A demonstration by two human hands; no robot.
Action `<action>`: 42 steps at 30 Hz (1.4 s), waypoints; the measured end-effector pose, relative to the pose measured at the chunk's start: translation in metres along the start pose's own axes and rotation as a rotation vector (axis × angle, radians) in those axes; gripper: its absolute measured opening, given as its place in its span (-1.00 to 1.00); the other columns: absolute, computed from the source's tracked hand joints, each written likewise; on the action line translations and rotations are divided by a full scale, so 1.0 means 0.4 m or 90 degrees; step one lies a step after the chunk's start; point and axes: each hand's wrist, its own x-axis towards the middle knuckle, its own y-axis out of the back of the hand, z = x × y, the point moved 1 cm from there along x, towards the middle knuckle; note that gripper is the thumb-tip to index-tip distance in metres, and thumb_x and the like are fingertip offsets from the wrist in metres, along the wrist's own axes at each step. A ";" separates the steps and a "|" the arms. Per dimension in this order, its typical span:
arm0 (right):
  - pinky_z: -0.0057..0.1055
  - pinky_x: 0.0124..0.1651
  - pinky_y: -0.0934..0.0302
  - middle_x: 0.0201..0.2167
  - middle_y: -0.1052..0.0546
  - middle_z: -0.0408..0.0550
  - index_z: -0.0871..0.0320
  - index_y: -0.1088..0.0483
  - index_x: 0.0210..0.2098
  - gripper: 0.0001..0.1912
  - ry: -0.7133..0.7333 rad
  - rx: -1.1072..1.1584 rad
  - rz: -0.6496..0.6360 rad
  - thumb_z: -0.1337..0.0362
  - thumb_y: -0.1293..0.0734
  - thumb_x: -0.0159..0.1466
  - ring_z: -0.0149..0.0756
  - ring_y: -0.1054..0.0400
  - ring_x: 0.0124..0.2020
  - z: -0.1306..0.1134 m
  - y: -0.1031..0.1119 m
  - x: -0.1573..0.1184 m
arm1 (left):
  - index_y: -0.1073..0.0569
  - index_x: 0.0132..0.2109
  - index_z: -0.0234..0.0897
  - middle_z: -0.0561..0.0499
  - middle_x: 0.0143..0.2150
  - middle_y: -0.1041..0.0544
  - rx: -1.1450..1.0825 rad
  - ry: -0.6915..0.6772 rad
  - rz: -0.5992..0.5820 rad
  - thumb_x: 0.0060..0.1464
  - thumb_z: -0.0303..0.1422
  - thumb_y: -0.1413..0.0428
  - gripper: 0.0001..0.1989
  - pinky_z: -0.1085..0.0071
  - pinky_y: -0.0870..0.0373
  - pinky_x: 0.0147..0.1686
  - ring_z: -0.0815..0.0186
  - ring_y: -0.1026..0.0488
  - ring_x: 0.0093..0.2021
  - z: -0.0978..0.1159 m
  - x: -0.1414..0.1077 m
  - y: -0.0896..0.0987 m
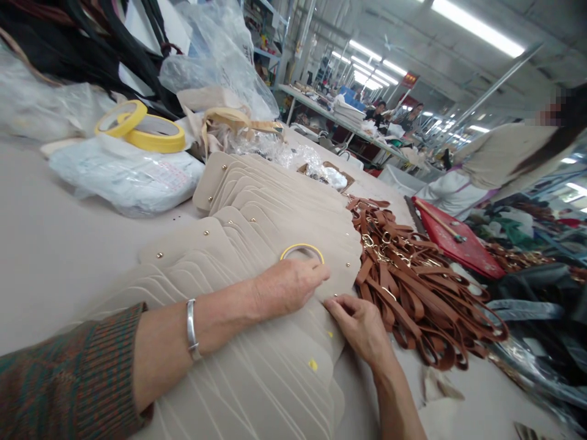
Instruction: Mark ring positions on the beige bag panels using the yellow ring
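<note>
My left hand [288, 286] is closed around a roll of yellow tape [302, 246], whose upper rim shows above the knuckles. It hovers over fanned-out rows of beige panels [266, 342] with rounded corners and small gold studs. At the right edge of the fan, the thumb and forefinger of my right hand [360, 324] pinch a panel's corner beside a stud [335, 296]. The fingertips partly hide what lies between them. Small bits of yellow tape [312, 365] stick to panels below the hands.
Brown straps with gold clasps [398, 269] are heaped to the right. Two rolls of yellow tape [156, 133] rest on a plastic-wrapped packet [128, 174] at the left. A red board [458, 238] lies beyond the straps. At the far right stands another person [495, 153].
</note>
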 end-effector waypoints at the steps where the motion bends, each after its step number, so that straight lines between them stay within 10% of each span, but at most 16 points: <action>1: -0.47 -0.46 -0.14 -0.60 -0.49 -0.15 0.16 -0.50 -0.55 -0.66 -0.005 0.024 -0.011 0.08 -0.30 0.19 -0.32 -0.35 -0.51 -0.001 0.003 -0.004 | -0.34 -0.11 -0.31 -0.04 -0.23 -0.49 -0.018 -0.012 0.010 0.19 -0.53 0.05 -0.84 0.40 -0.36 -0.26 0.25 -0.45 -0.23 -0.001 0.000 0.002; 7: -0.39 -0.33 -0.33 -0.37 -0.57 -0.04 0.19 -0.52 -0.21 -0.72 0.075 0.230 0.189 0.14 -0.35 0.18 -0.31 -0.42 -0.41 -0.021 0.005 -0.005 | -0.29 0.03 -0.30 -0.01 -0.27 -0.54 -0.022 -0.052 0.056 0.27 -0.42 0.07 -0.79 0.46 -0.34 -0.38 0.30 -0.50 -0.31 0.007 0.001 0.003; 14: -0.43 -0.26 -0.33 -0.28 -0.56 -0.02 0.14 -0.47 -0.20 -0.83 0.326 0.067 0.227 0.36 -0.27 0.26 -0.35 -0.43 -0.30 -0.063 0.000 -0.006 | -0.20 0.09 -0.36 -0.05 -0.32 -0.52 0.041 -0.058 0.033 0.30 -0.36 0.09 -0.74 0.43 -0.27 -0.54 0.25 -0.50 -0.41 0.017 -0.003 -0.005; 23: -0.52 -0.40 -0.25 -0.53 -0.49 -0.16 0.16 -0.43 -0.35 -0.87 0.379 -0.104 0.343 0.41 -0.24 0.22 -0.47 -0.34 -0.55 -0.076 -0.017 -0.014 | -0.29 -0.13 -0.30 0.00 -0.33 -0.50 -0.007 -0.037 0.009 0.25 -0.42 0.04 -0.93 0.46 -0.27 -0.46 0.28 -0.47 -0.36 0.009 -0.002 -0.007; 35: -0.53 -0.63 -0.16 -0.70 -0.39 -0.22 0.23 -0.43 -0.47 -0.68 -0.167 0.441 0.236 0.06 -0.44 0.01 -0.48 -0.22 -0.71 -0.007 0.003 0.008 | -0.32 -0.26 -0.28 0.03 -0.39 -0.45 0.065 -0.065 0.056 0.16 -0.50 0.03 -0.93 0.43 -0.21 -0.48 0.31 -0.39 -0.41 0.042 -0.002 0.008; 42: -0.55 -0.59 -0.20 -0.60 -0.48 -0.11 0.28 -0.49 -0.38 -0.56 -0.194 0.350 0.051 -0.02 -0.46 0.00 -0.49 -0.26 -0.67 0.042 0.009 0.005 | -0.38 -0.23 -0.30 -0.06 -0.29 -0.49 0.146 0.005 -0.093 0.22 -0.51 0.03 -0.89 0.36 -0.29 -0.39 0.19 -0.43 -0.27 0.010 0.002 -0.027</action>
